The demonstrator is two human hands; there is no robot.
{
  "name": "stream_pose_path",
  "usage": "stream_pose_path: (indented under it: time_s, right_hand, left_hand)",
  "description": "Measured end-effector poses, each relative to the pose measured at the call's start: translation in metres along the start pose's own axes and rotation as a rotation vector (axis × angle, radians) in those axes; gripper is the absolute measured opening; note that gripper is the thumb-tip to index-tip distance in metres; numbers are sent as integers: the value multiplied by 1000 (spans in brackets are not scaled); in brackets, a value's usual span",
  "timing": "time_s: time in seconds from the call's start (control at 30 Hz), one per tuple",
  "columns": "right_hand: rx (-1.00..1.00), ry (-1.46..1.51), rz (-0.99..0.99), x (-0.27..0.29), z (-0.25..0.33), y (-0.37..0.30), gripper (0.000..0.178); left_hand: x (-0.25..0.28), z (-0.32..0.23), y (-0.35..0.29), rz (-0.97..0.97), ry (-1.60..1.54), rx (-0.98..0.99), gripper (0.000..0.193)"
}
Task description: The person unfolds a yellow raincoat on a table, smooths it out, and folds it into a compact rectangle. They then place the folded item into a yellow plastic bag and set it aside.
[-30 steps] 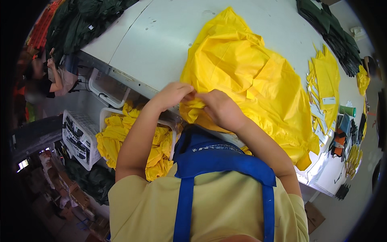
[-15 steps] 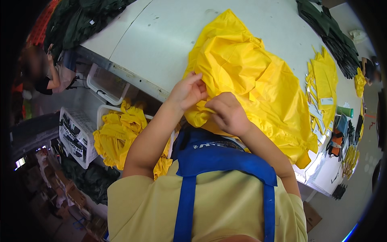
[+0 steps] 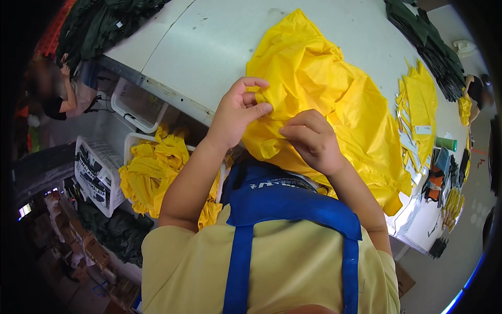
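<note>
Touching yellow fabric with left hand, right hand nearby

The left hand, thumb and forefinger apart, meets the edge of crumpled yellow fabric on the desk, with the right hand just beside it, fingers bent over the fabric. Below the desk's edge, a white basket holds more yellow cloth; flat yellow pieces lie to the right

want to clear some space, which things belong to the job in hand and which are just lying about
In the job:
crumpled yellow fabric
left hand
right hand
white table

Apparently lying about:
dark green fabric, upper left
flat yellow pieces, right
green cylinder
</note>
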State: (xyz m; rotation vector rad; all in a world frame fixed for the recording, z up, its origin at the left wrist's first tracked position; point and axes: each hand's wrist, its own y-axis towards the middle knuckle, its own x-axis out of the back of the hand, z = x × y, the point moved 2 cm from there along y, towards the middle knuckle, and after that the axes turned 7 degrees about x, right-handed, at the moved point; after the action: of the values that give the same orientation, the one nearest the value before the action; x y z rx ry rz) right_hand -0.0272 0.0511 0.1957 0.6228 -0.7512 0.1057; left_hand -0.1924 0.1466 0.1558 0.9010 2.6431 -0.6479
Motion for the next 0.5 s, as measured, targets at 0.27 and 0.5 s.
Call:
stream_pose_path:
  time_s: [0.27, 0.5]
  right_hand:
    - [-160, 38, -240, -1, 11, 1, 23]
    - [239, -214, -191, 7, 19, 5, 21]
  left_hand:
    - [-29, -10, -20, -35, 408, -317, 24]
    - [-34, -9, -23, -62, 435, -427, 23]
